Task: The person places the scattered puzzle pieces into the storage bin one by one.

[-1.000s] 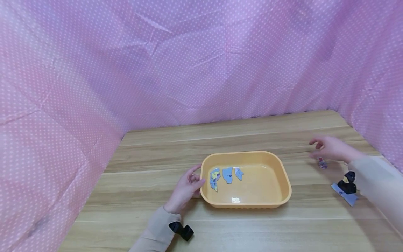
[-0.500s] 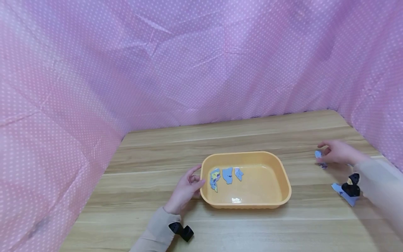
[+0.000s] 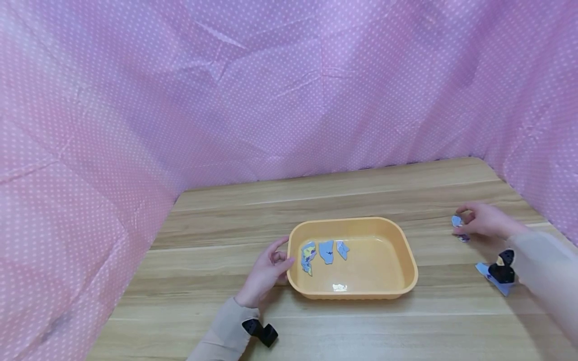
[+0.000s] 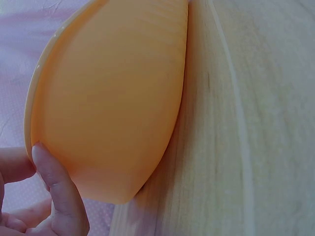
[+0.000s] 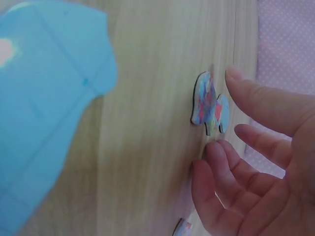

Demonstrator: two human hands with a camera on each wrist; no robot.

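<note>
At the left end of a yellow-orange tray [image 3: 370, 271], my left hand [image 3: 264, 273] pinches the rim between thumb and fingers; the left wrist view shows the thumb [image 4: 55, 179] against the tray's outer wall. My right hand [image 3: 485, 220] is low over the table at the right, thumb and fingers spread around small puzzle pieces. In the right wrist view a multicoloured puzzle piece [image 5: 203, 98] lies between thumb and fingertips, with a gap to the thumb. A light blue piece [image 3: 456, 220] shows beside the fingers in the head view, and a patterned piece [image 3: 463, 238] is partly hidden below the hand.
Inside the tray's left half lie a yellow-and-blue piece [image 3: 308, 257], a blue piece [image 3: 326, 251] and a smaller blue piece [image 3: 342, 249]. Under the right wrist's black camera is a larger blue piece [image 3: 498, 285]. A pink dotted curtain [image 3: 289, 100] surrounds the wooden table [image 3: 217, 220].
My right hand has shifted slightly right and down to the small pieces, and the light blue piece beside its fingers has come into sight. The left hand and tray have stayed put.
</note>
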